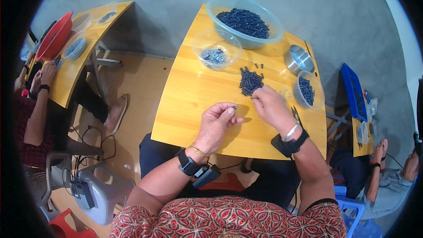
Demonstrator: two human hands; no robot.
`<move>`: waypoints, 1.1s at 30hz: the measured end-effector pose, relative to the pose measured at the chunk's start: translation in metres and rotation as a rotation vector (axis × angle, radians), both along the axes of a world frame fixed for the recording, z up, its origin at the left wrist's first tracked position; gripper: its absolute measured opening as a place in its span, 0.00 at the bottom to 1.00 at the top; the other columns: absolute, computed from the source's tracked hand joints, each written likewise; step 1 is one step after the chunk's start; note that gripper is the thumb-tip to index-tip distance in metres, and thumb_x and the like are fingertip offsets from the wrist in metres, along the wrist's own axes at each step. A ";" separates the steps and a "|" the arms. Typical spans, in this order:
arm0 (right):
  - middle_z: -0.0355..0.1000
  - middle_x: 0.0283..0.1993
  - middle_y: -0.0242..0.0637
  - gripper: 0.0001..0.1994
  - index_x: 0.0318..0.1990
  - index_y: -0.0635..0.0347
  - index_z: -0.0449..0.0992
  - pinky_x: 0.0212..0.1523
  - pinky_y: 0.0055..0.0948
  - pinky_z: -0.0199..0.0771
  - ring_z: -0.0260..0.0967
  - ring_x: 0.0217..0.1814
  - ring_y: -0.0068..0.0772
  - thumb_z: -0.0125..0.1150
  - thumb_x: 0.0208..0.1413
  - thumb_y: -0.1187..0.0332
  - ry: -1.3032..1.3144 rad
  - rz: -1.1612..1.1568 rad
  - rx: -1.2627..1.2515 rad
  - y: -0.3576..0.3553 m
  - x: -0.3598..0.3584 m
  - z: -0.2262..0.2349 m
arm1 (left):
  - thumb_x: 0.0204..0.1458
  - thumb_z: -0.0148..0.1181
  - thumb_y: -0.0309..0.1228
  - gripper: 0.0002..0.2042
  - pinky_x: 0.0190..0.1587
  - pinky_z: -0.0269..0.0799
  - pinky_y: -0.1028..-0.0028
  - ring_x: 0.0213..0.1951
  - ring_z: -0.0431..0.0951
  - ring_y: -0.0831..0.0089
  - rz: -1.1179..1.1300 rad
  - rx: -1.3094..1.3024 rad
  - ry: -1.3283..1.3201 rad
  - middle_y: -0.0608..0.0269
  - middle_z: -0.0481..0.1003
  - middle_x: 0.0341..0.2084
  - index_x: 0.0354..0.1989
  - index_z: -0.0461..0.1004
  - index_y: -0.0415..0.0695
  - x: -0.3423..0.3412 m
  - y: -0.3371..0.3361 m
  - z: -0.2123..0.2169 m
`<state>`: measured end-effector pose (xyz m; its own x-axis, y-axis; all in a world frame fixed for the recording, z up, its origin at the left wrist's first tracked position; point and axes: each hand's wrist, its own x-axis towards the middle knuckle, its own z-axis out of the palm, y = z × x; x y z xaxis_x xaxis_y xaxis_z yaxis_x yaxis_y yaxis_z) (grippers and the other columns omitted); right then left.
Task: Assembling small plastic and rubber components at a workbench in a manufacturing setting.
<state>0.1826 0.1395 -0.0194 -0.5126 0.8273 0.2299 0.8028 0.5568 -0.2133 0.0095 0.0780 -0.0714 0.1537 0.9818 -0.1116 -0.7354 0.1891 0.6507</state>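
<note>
My left hand (215, 125) is closed above the near middle of the table, with a small dark piece (235, 107) pinched between thumb and forefinger. My right hand (269, 106) is closed too, fingertips pressed together at the near edge of a loose pile of short dark cylindrical pieces (251, 80). Whatever those fingertips hold, if anything, is too small to make out. Two stray dark pieces (259, 66) lie just beyond the pile. Small clear bits (286, 93) are scattered to the right of my right hand, and dark scissors (296, 113) lie partly behind its wrist.
On the yellow table (185, 123) stand a large pale-blue basin (275, 28) of dark pieces, a clear bowl (231, 44) with shiny small parts, a metal bowl (307, 65) and a clear tub (320, 94) of dark pieces. Other people work at tables on both sides.
</note>
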 end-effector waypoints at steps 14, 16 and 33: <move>0.66 0.25 0.31 0.02 0.34 0.64 0.67 0.28 0.17 0.68 0.68 0.27 0.20 0.52 0.54 0.76 1.286 0.016 -0.774 -0.045 -0.006 -0.014 | 0.53 0.51 0.22 0.07 0.38 0.74 0.77 0.30 0.75 0.76 -0.114 -0.010 -0.002 0.61 0.74 0.29 0.39 0.71 0.36 0.000 -0.002 -0.004; 0.66 0.25 0.31 0.02 0.34 0.64 0.67 0.27 0.17 0.67 0.67 0.26 0.20 0.52 0.54 0.76 1.282 0.038 -0.790 -0.045 -0.006 -0.019 | 0.52 0.51 0.21 0.07 0.40 0.75 0.70 0.28 0.71 0.78 -0.116 0.039 -0.006 0.65 0.71 0.27 0.39 0.71 0.38 -0.001 -0.002 -0.004; 0.66 0.25 0.30 0.01 0.32 0.64 0.67 0.27 0.17 0.65 0.63 0.24 0.17 0.52 0.53 0.78 1.218 0.064 -0.773 -0.047 -0.011 -0.022 | 0.53 0.50 0.20 0.07 0.40 0.74 0.71 0.28 0.72 0.75 -0.149 0.016 0.048 0.61 0.72 0.27 0.39 0.72 0.35 -0.001 -0.004 0.003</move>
<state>0.1711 0.0926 -0.0414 -0.3677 0.9282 0.0568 -0.1159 0.0149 -0.9931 0.0080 0.0745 -0.0686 0.2925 0.9503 -0.1065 -0.6681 0.2828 0.6883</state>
